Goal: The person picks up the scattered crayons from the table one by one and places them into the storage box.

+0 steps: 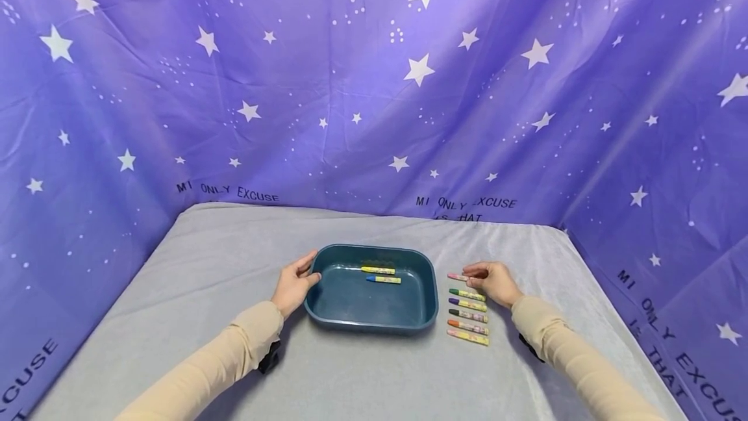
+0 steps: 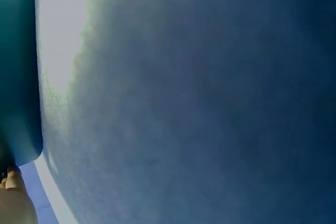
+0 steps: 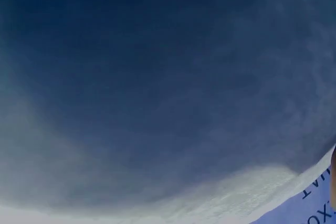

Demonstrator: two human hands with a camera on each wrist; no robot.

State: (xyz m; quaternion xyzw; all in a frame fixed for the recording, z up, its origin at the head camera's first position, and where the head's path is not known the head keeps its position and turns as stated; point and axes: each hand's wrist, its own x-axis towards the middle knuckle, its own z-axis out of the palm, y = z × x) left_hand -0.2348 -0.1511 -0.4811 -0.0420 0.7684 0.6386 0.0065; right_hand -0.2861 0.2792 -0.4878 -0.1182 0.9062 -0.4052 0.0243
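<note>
My left hand (image 1: 294, 286) grips the left rim of a dark teal plastic tray (image 1: 345, 304), thumb over the edge. A yellow crayon (image 1: 378, 270) and a blue crayon (image 1: 384, 280) lie inside it, side by side. To the tray's right, my right hand (image 1: 495, 282) pinches the right end of a pink crayon (image 1: 455, 276), its tip pointing left. In the left wrist view, part of the hand (image 2: 16, 198) shows below the tray's side (image 2: 18, 77). The right wrist view catches only a sliver of the hand (image 3: 333, 182) at its right edge.
Below the pink crayon runs a column of several crayons: green (image 1: 467, 294), purple (image 1: 467, 305), dark green (image 1: 467, 316), orange (image 1: 467, 327) and a pink-tipped one (image 1: 467, 337). A grey cloth (image 1: 374, 375) covers the table. Purple star-patterned curtains (image 1: 327, 83) hang around it.
</note>
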